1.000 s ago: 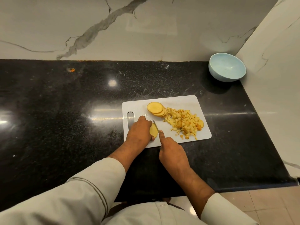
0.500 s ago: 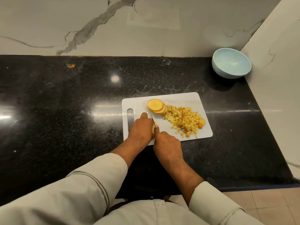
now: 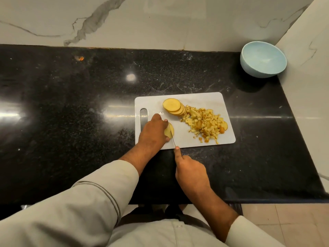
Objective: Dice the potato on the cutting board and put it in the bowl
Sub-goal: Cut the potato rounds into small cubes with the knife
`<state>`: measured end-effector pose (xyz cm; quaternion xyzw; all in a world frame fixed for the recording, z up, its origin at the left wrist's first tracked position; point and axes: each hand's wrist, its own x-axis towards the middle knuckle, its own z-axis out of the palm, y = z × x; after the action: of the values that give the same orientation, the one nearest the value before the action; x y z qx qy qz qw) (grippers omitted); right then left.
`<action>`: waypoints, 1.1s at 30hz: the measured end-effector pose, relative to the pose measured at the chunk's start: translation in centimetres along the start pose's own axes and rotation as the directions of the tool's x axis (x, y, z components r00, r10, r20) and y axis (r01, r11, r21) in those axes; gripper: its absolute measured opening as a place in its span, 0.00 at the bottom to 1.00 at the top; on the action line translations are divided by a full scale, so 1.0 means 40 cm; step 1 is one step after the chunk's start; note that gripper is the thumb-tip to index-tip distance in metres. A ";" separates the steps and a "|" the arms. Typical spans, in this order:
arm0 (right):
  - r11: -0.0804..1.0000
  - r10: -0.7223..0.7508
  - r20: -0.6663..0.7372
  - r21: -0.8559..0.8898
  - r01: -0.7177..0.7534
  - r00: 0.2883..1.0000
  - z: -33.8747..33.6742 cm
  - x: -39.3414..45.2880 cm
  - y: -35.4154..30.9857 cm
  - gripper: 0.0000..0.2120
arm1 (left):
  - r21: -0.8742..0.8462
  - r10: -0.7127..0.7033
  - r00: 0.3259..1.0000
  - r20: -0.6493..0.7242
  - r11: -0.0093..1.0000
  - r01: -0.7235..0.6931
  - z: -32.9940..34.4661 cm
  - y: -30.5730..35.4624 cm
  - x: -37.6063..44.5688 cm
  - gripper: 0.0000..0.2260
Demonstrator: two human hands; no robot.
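One end piece of potato [image 3: 168, 131] is left whole under my left hand [image 3: 154, 132], near the front-left of the cutting board [image 3: 199, 138], and I'm slicing it — my fingers curl over it to pin it down, while the knife [image 3: 172, 139] stands against its cut face. My right hand [image 3: 191, 172] is wrapped round the handle, forefinger laid along the blade's back. Further along the board a fanned stack of rounds [image 3: 173, 106] waits to be cut down, and beside it lies the heap of finished dice [image 3: 204, 124]. So I judge I'm midway: slicing nearly done, much dicing left, nothing moved across yet. Next comes a straight downward press, fingertips tucked back from the edge. Well apart, in the far right corner of the black counter [image 3: 71, 107], the blue bowl [image 3: 263, 58] sits empty — as far as I can see.
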<state>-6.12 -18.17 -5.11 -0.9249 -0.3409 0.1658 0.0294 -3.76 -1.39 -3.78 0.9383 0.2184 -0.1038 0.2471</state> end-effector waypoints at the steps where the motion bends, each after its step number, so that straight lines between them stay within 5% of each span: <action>1: 1.000 0.008 0.011 0.002 -0.008 1.000 0.006 -0.021 -0.002 0.29 | -0.015 0.002 1.000 -0.007 1.000 -0.002 0.000 -0.002 -0.005 0.24; 12: 0.981 0.186 -0.186 0.093 -0.171 0.965 -0.015 -0.062 -0.045 0.29 | -0.152 0.032 0.996 -0.082 0.987 -0.044 0.014 -0.032 -0.026 0.25; 22: 0.972 0.203 -0.064 0.134 -0.193 0.977 -0.043 0.122 -0.065 0.30 | -0.214 0.000 0.997 -0.077 0.977 -0.016 0.000 -0.033 -0.021 0.08; 29: 0.983 0.169 -0.019 0.078 -0.167 0.985 -0.041 0.159 -0.061 0.30 | -0.226 0.021 0.997 -0.070 0.974 -0.036 -0.006 -0.031 -0.019 0.08; 33: 0.988 0.145 -0.029 0.051 -0.143 0.989 -0.038 0.169 -0.063 0.31 | -0.231 -0.017 0.993 -0.116 0.973 -0.010 -0.011 -0.022 -0.015 0.19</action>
<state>-2.35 -11.82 -5.18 -0.9487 -0.2685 0.1607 0.0453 -4.65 -0.70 -3.61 0.9074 0.2445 -0.0231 0.3410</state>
